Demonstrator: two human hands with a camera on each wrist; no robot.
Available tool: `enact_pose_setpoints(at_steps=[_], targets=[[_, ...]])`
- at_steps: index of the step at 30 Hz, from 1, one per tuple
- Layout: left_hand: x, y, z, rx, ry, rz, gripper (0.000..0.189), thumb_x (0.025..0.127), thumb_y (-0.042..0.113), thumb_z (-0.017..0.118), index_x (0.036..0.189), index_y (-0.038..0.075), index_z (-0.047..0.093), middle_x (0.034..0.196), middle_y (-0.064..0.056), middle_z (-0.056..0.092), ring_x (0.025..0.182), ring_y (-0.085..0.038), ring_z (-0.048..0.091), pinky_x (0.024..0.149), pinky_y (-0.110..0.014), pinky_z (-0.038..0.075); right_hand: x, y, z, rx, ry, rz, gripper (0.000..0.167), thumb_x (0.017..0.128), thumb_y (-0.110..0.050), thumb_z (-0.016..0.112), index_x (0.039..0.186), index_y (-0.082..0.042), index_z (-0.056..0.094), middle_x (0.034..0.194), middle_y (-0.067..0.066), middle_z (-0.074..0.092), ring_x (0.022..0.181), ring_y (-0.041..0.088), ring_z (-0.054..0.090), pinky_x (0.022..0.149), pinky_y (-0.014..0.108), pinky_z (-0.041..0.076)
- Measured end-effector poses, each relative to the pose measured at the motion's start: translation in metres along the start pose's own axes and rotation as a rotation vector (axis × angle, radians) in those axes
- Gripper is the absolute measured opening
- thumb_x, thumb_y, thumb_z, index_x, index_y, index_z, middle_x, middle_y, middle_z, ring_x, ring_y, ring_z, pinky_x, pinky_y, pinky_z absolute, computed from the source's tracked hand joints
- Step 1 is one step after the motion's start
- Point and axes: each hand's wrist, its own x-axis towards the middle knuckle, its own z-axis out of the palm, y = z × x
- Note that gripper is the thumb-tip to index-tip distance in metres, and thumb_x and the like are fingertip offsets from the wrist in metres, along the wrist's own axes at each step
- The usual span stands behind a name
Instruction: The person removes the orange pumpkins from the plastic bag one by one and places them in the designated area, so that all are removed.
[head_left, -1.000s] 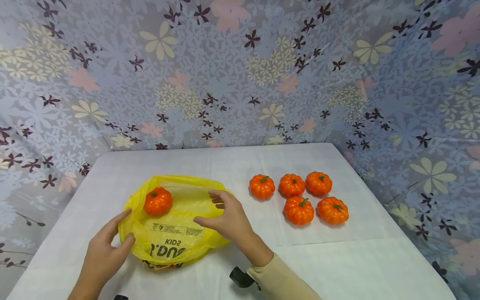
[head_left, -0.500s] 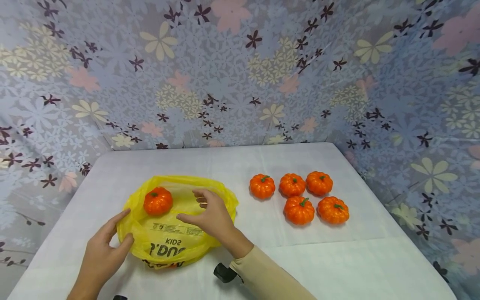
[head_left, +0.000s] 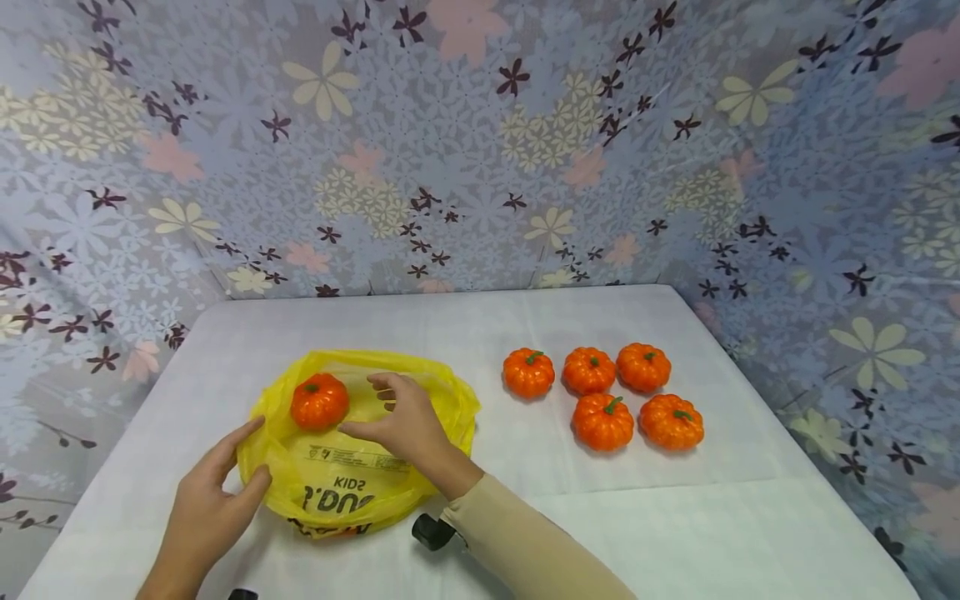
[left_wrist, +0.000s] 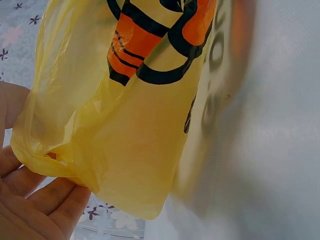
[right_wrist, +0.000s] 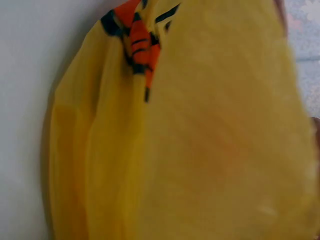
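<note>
A yellow plastic bag (head_left: 352, 500) lies with its wide mouth facing up, dark printing on its side. Inside, towards the left, sits an orange toy pumpkin (head_left: 319, 402) with a green stem. My left hand (head_left: 213, 500) touches the bag's left rim, its thumb and index finger spread apart. In the left wrist view, the fingers (left_wrist: 57, 202) rest against the yellow plastic. Over the bag's mouth is my right hand (head_left: 408, 425), thumb and fingers apart with nothing between them, just right of the pumpkin. The right wrist view is mostly filled by the bag's blurred side (right_wrist: 220, 125).
Several more orange toy pumpkins stand to the right of the bag, one (head_left: 528, 372) nearest to it and another (head_left: 672, 422) farthest right. They rest on a white-covered table (head_left: 645, 533). Flower-patterned cloth (head_left: 480, 167) hangs behind and along both sides.
My right hand has moved left, from the bag's right rim to over its mouth, nearer the pumpkin inside. The left hand stays at the left rim; the pumpkins have not moved.
</note>
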Motion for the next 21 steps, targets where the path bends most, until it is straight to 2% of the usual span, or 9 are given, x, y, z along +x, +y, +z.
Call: enact_pose_setpoints(at_steps=[7,12,17,20,21], targets=[[0.000,-0.001,0.001,0.002,0.015,0.027,0.058,0.089,0.001,0.066,0.145,0.004,0.051,0.146,-0.017,0.053,0.131,-0.043,0.050,0.103,-0.062,0.040,0.010,-0.001,0.012,-0.017,-0.021,0.002,0.069,0.074,-0.039,0.091,0.132,-0.015,0.064,0.131,0.003,0.063,0.115,0.024,0.062,0.090,0.027,0.054],[0.000,-0.001,0.001,0.004,0.011,0.020,0.058,0.089,0.001,0.066,0.145,0.004,0.052,0.145,-0.017,0.053,0.131,-0.043,0.050,0.103,-0.063,0.041,0.017,0.001,0.021,-0.046,-0.026,0.018,0.071,0.073,-0.040,0.091,0.133,-0.013,0.064,0.132,0.003,0.063,0.113,0.015,0.061,0.089,0.025,0.054],[-0.001,-0.002,0.001,0.004,-0.004,-0.005,0.057,0.091,0.004,0.066,0.146,0.005,0.051,0.146,-0.018,0.052,0.132,-0.044,0.049,0.103,-0.063,0.041,0.020,0.003,0.025,-0.064,-0.053,0.055,0.077,0.072,-0.042,0.092,0.136,-0.012,0.062,0.134,0.001,0.062,0.114,0.015,0.060,0.090,0.025,0.054],[-0.001,-0.003,0.000,0.002,-0.003,-0.003,0.057,0.091,0.003,0.066,0.146,0.005,0.051,0.146,-0.017,0.052,0.132,-0.042,0.050,0.105,-0.060,0.039,0.022,0.004,0.026,-0.097,-0.065,0.061,0.080,0.071,-0.044,0.092,0.138,-0.013,0.061,0.135,0.000,0.062,0.115,0.015,0.060,0.091,0.026,0.054],[-0.001,-0.003,0.000,0.004,0.001,0.002,0.057,0.091,0.003,0.067,0.146,0.006,0.052,0.146,-0.017,0.053,0.131,-0.042,0.050,0.109,-0.052,0.040,0.023,0.005,0.026,-0.105,-0.065,0.060,0.081,0.071,-0.045,0.092,0.138,-0.013,0.061,0.134,0.000,0.062,0.115,0.015,0.060,0.091,0.026,0.054]])
